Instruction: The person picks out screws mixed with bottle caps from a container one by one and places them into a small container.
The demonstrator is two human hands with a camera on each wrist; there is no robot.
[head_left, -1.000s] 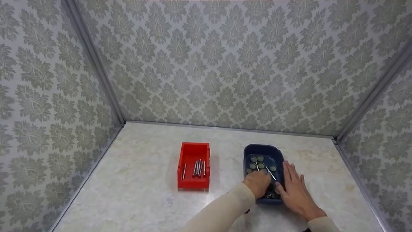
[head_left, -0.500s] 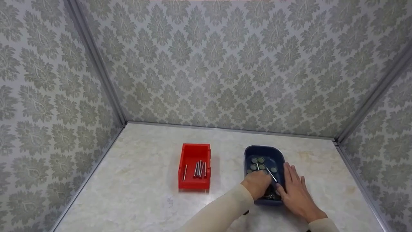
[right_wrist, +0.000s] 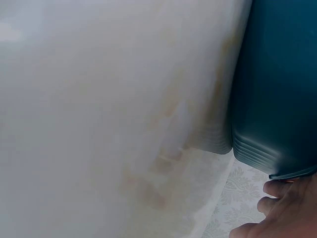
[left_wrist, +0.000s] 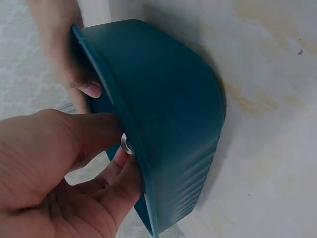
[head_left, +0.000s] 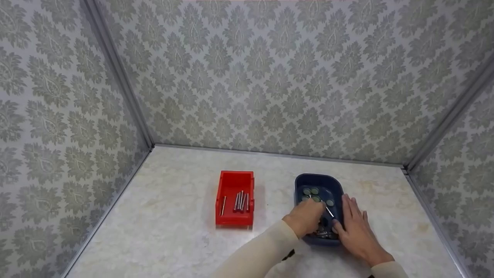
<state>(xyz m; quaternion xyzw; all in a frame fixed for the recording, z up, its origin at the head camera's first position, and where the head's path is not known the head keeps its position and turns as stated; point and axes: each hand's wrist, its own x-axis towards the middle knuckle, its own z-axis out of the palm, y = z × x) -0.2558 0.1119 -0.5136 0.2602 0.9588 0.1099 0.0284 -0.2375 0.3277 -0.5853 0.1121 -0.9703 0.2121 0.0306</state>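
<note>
My left hand (head_left: 307, 218) reaches over the left side of a dark blue plastic bin (head_left: 314, 177). In the left wrist view its thumb and fingers pinch a small silver metal piece (left_wrist: 126, 144), whose round end shows at the rim; the remainder is hidden. My right hand (head_left: 359, 235) holds the bin's right wall, fingers along the outside and thumb over the rim. Inside the bin lie several round greenish discs (head_left: 330, 202), a slim silver rod (head_left: 329, 211) and more metal pieces (head_left: 324, 234) at the near end, partly covered by the left hand.
A red open bin (head_left: 234, 221) stands to the left on the pale marbled table (head_left: 173, 200). Several silver screw-like rods (head_left: 242, 200) lie in it, with a single one (head_left: 223, 205) apart on its left side. Patterned walls enclose the table's back and sides.
My left hand has shifted slightly left and up from within the blue bin, showing more of the near-end pieces. The right hand stays on the bin's right wall.
</note>
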